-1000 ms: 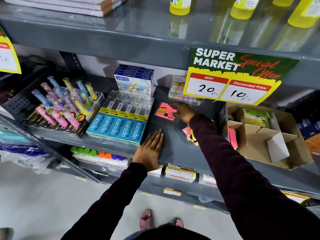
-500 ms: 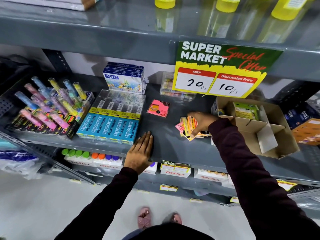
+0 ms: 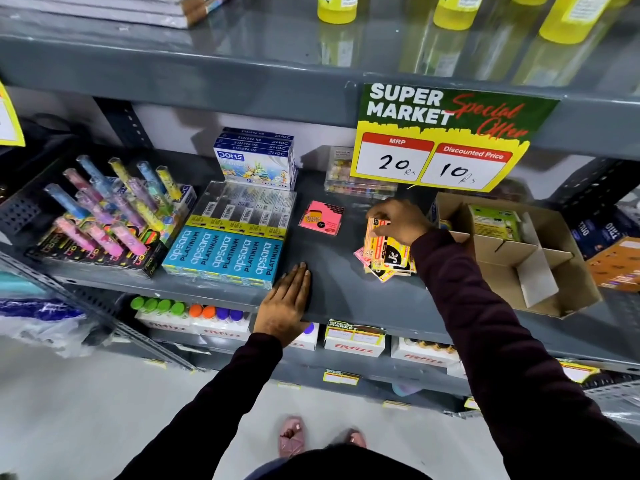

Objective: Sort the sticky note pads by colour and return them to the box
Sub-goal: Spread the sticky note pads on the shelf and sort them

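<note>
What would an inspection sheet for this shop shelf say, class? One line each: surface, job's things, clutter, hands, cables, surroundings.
Surface: grey metal shelf, bare in the middle.
Job's things: lone pink sticky note pad lies flat; mixed pile of sticky note pads beside the open brown cardboard box.
Clutter: blue pencil packs, oil pastel boxes, tube pens.
Hands: left hand flat on the shelf edge; right hand grips pads on the pile.
Cables: nothing seen.
Surroundings: yellow price sign, yellow bottles above.

Right hand (image 3: 398,220): gripped pads (image 3: 384,252) beside box (image 3: 554,271)
Left hand (image 3: 285,303): lay flat on shelf (image 3: 346,289)
Pink pad (image 3: 321,218): lay alone
</note>
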Available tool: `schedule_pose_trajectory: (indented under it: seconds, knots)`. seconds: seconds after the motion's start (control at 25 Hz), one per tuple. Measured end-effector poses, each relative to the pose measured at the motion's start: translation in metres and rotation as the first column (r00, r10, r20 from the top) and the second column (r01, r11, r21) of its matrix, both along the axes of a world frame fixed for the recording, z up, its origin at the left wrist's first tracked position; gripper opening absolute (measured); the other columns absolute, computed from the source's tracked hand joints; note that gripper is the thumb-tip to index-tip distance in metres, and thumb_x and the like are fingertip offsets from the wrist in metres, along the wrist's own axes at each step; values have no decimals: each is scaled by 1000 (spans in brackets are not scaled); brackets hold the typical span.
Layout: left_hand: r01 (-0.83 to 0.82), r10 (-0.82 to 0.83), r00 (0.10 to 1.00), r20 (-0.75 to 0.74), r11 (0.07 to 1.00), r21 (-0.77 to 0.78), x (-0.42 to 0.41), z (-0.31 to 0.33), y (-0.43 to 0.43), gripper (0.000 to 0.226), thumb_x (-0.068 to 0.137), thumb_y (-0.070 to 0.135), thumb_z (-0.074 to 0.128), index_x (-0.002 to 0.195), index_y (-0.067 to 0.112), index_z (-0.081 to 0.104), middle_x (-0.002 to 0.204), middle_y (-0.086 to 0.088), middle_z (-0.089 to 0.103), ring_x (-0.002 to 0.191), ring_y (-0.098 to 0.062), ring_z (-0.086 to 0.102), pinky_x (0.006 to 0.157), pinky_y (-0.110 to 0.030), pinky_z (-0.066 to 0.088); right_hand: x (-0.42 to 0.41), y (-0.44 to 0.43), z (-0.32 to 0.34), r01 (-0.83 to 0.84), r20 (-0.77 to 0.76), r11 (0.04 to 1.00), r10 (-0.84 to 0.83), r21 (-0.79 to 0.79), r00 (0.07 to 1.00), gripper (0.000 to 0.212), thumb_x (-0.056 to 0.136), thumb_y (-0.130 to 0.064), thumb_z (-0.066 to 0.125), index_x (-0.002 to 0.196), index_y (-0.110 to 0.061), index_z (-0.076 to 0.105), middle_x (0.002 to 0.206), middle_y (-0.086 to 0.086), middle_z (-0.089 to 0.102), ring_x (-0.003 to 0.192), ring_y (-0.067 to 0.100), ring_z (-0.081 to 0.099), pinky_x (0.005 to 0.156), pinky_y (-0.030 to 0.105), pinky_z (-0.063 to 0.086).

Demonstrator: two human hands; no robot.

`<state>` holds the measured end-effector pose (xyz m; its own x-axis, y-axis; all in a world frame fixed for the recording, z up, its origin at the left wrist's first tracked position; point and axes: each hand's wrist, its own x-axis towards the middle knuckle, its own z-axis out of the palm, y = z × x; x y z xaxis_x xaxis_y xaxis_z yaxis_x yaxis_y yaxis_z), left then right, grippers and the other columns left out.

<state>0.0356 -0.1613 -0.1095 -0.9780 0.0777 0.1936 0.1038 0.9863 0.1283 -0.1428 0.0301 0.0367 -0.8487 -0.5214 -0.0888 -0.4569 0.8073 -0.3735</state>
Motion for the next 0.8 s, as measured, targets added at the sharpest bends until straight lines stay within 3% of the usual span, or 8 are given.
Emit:
schedule_pose_trajectory:
  seconds: [0.12,0.2,0.28,0.4,0.52,0.64,0.72,0.8]
  knots:
    - [2,-2,1000,8,1000,-2,0,0,1,71,75,34,45,135,-2,35,138,-21,48,125,-32,49,112,-36,25,-12,4,3,75,66,994,-69,-85,995,33,84,-1,67,116,1,64,122,21,65,116,33,59,81,18,42]
    - [0,0,1000,23,1000,1,0,1,1,72,73,33,45,135,-2,34,139,-21,47,126,-33,48,114,-34,16,-21,6,7,155,105,982,-144,-111,984,29,89,1,59,118,5,61,128,26,60,123,39,53,85,14,45]
    - [-7,7,999,39,1000,5,1,1,1,72,73,32,43,135,-2,34,139,-21,47,126,-33,47,113,-33,12,-25,5,15,208,45,977,-207,-35,977,37,97,-15,50,128,5,53,142,23,49,134,36,42,104,27,35]
    - [-6,5,999,39,1000,21,0,1,1,70,74,31,43,135,-3,36,139,-21,47,126,-32,47,113,-33,12,-26,2,20,212,-70,975,-216,-62,974,67,94,-47,29,144,-4,34,156,16,29,143,28,29,112,29,21]
    - [-10,9,1000,30,1000,27,-1,-1,1,69,71,28,47,132,-6,47,137,-22,48,125,-32,49,112,-33,17,-19,-12,0,200,-224,968,-230,-149,947,41,98,-20,47,136,-4,48,147,18,45,135,32,42,109,34,31]
    - [-17,17,999,32,1000,19,-1,0,2,69,71,29,46,129,-7,51,137,-22,49,125,-32,49,112,-33,18,-9,-24,-32,112,-160,993,-105,35,981,28,90,-12,54,116,-15,64,126,15,64,114,36,60,94,39,51]
    - [-20,19,999,31,1000,16,0,0,2,69,72,30,44,130,-7,48,137,-21,49,125,-32,48,112,-33,17,-2,-30,-42,96,-113,988,-83,117,990,27,88,-11,53,111,-16,66,125,14,64,112,35,61,92,35,50]
    - [-17,17,1000,27,1000,16,0,0,2,69,73,29,43,133,-5,41,137,-21,49,126,-33,48,112,-34,16,-3,-33,-42,149,-61,987,-145,67,988,27,87,-8,51,107,-15,68,122,15,66,110,34,62,92,32,49]
